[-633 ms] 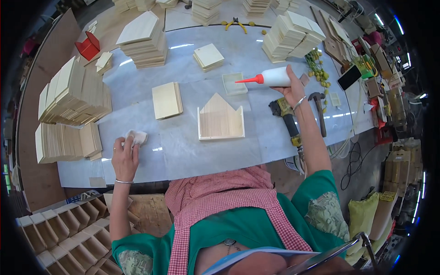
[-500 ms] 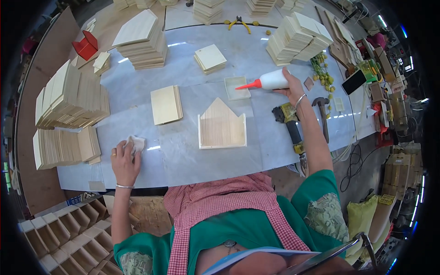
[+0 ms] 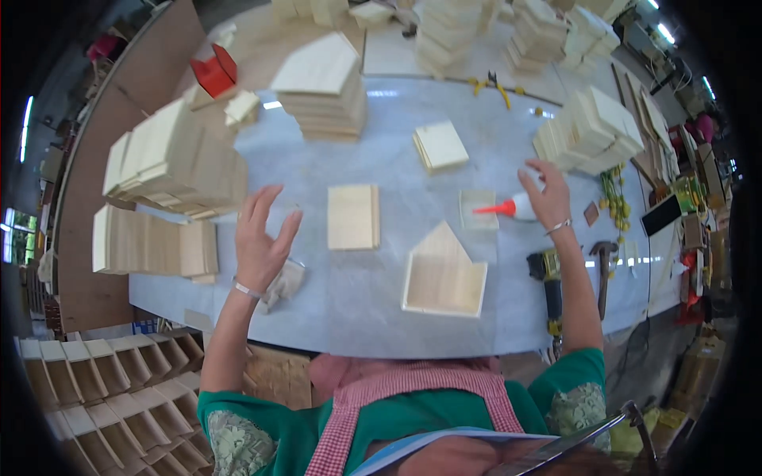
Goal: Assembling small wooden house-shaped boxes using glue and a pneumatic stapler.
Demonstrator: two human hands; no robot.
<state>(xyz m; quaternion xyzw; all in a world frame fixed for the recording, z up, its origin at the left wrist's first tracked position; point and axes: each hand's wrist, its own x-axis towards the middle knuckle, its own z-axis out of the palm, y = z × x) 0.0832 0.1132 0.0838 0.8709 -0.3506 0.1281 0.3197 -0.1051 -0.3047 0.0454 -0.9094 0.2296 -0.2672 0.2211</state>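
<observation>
My right hand (image 3: 548, 193) grips a white glue bottle (image 3: 520, 207) with a red nozzle, pointing left over a small square wooden piece (image 3: 479, 209). My left hand (image 3: 262, 236) hovers open above the table, fingers spread, just over a crumpled white cloth (image 3: 284, 282). Between the hands lie a stack of rectangular wooden panels (image 3: 353, 216) and a house-shaped wooden box (image 3: 444, 274), open side up. All rest on the pale blue table (image 3: 357, 309).
Tall stacks of wooden panels (image 3: 171, 163) crowd the left, back (image 3: 324, 83) and right (image 3: 591, 131). A small panel stack (image 3: 439, 147) lies mid-table. A power nailer (image 3: 549, 285) and hammer (image 3: 603, 266) lie at right. Finished boxes (image 3: 103, 381) sit below left.
My left hand lifted off the cloth and opened above the table. My right hand brought the glue bottle down over the small square piece.
</observation>
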